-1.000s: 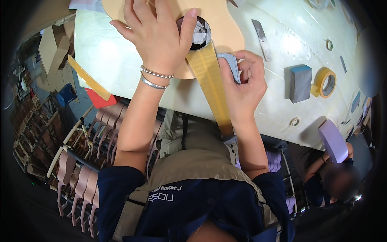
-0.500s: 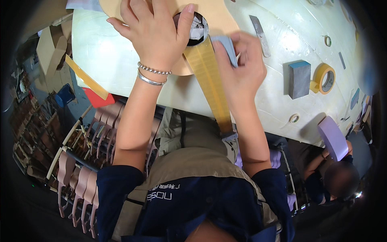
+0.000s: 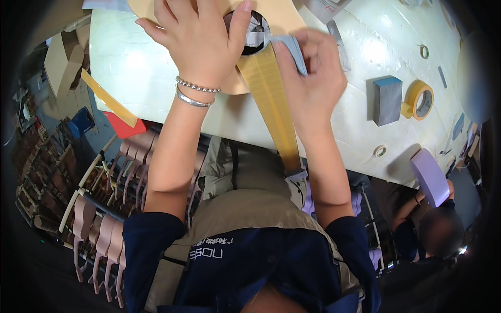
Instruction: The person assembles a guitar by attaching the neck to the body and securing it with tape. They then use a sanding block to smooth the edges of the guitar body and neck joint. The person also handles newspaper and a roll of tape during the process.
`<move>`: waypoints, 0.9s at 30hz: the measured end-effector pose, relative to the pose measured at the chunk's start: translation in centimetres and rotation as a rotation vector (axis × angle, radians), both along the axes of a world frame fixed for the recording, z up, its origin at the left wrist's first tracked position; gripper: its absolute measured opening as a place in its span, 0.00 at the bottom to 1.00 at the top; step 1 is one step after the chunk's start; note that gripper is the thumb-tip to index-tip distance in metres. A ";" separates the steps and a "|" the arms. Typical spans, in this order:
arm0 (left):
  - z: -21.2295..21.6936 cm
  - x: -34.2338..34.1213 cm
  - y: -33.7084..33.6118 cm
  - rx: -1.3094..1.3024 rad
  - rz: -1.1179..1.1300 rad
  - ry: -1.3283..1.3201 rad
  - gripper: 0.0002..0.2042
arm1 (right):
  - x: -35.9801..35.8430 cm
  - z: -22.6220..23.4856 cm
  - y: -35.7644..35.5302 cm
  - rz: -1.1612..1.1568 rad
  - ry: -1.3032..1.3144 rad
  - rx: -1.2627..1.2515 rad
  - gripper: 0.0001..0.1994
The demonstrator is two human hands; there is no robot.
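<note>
My left hand [image 3: 201, 44], with two bracelets at the wrist, lies flat with fingers spread on a tan sheet [image 3: 236, 86] on the white table [image 3: 135, 62]. Its thumb reaches the rim of a dark round opening [image 3: 254, 32] in the sheet. A long yellow strip [image 3: 271, 104] runs from that opening across the table edge and hangs down to my waist. My right hand [image 3: 313, 78] pinches a small grey-blue pad [image 3: 292, 49] and presses it on the strip's upper end, just right of the opening.
A grey block with a blue top [image 3: 387, 100] and a yellow tape roll [image 3: 420, 99] sit on the table to the right, with a small ring [image 3: 380, 151] near the edge. Another person [image 3: 433, 229] is at lower right. Racks of pink pieces [image 3: 104, 219] stand at left.
My right hand has slid the grey-blue pad up along the yellow strip, from near the table edge to the round opening. My left hand has stayed pressed on the tan sheet.
</note>
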State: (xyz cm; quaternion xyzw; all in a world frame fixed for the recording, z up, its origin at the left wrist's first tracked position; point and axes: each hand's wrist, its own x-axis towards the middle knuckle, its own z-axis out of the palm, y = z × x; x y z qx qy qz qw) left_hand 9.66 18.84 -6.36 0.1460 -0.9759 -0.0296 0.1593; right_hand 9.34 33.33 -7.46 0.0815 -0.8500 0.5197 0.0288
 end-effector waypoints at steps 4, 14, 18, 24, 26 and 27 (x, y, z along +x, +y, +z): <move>-0.1 0.0 -0.1 -0.010 0.007 0.001 0.33 | 1.3 1.1 0.7 -0.031 -0.058 0.137 0.11; -0.2 -0.2 -0.3 -0.051 -0.010 0.014 0.32 | 1.5 1.4 1.5 0.015 -0.066 0.103 0.11; -0.8 -0.2 -0.7 -0.046 -0.047 0.084 0.32 | 3.6 2.6 5.4 0.091 -0.199 0.241 0.11; -0.7 -0.2 -0.6 -0.034 -0.039 0.055 0.32 | 3.3 0.8 3.7 0.013 -0.049 0.101 0.12; -0.3 -0.2 -0.2 -0.037 -0.014 0.009 0.32 | 2.6 0.1 2.3 -0.003 -0.055 0.035 0.11; -0.5 -0.4 -0.4 -0.044 -0.020 0.036 0.32 | 1.6 0.0 1.6 -0.003 -0.006 0.020 0.11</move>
